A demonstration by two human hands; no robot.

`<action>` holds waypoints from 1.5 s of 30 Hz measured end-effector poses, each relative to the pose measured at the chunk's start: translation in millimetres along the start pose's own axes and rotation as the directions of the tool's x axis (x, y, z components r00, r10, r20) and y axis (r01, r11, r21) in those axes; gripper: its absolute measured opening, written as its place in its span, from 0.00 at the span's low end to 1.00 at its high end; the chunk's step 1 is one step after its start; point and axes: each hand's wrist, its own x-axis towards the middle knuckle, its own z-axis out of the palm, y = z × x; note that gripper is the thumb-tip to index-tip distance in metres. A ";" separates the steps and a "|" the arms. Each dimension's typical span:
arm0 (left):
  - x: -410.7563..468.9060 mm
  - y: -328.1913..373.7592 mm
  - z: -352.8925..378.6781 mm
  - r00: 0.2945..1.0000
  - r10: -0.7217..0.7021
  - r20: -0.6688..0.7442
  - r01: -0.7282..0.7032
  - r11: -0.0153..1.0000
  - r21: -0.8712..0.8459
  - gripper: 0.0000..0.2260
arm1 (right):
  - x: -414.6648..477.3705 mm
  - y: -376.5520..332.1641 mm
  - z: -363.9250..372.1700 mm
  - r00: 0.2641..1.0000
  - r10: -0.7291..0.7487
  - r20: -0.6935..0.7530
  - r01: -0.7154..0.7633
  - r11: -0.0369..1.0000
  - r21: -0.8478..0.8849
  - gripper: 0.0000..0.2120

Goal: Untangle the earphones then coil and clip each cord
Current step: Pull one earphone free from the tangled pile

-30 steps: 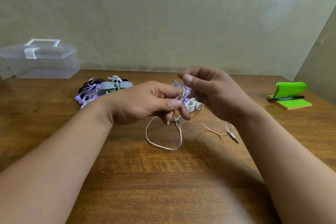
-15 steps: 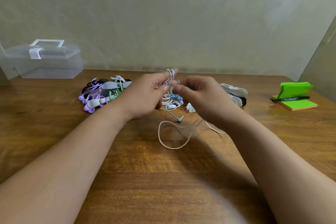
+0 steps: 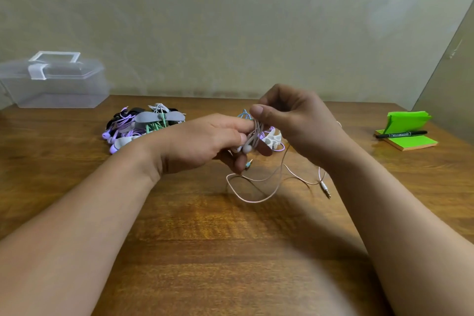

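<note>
Wooden tabletop (image 3: 230,238) against a pale wall (image 3: 230,20), and both hands are up over the middle of it. Compared with half a second back, the right hand (image 3: 295,123) has climbed: it sat level with the left then, now it arches above it. The loose tail has swung out too, and its white plug (image 3: 325,188) is back in sight on the wood to the right, where it was hidden a moment ago.

On to the fingers. The left hand (image 3: 202,141) has its fingers (image 3: 238,124) reaching to the right with the pale pink cord (image 3: 256,200) looped round them in a small bundle, and the white earbuds (image 3: 246,147) dangle just under the knuckles. The right hand's fingers are curled tight, thumb (image 3: 259,111) pressed down on top of that bundle, pinching the strands. From there the cord drops in one slack loop that lies on the tabletop.

A teal plug (image 3: 248,163) pokes out below the left fingers, and blue cord (image 3: 243,114) shows behind the thumb. A white clip (image 3: 273,138) lies just behind the hands. Far left, the pile of clipped earphones (image 3: 143,126), a clear box (image 3: 56,82) behind it; far right, green notes (image 3: 407,143) with a marker (image 3: 401,134) across them.
</note>
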 end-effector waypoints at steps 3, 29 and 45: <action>0.8 -3.4 1.9 1.000 -0.001 0.028 0.001 1.000 -0.006 0.11 | -0.9 -0.7 -0.4 1.000 0.007 0.029 -0.009 0.999 0.044 0.07; 5.2 3.9 5.7 0.977 0.083 -0.196 -0.156 0.906 -0.393 0.17 | -2.5 23.4 13.0 0.876 0.267 0.401 -0.438 0.789 0.432 0.14; 15.9 -20.6 -7.4 0.722 0.061 -0.689 -0.116 0.993 -0.034 0.09 | -7.0 -2.3 29.4 0.985 0.144 0.091 -0.129 0.981 -0.146 0.10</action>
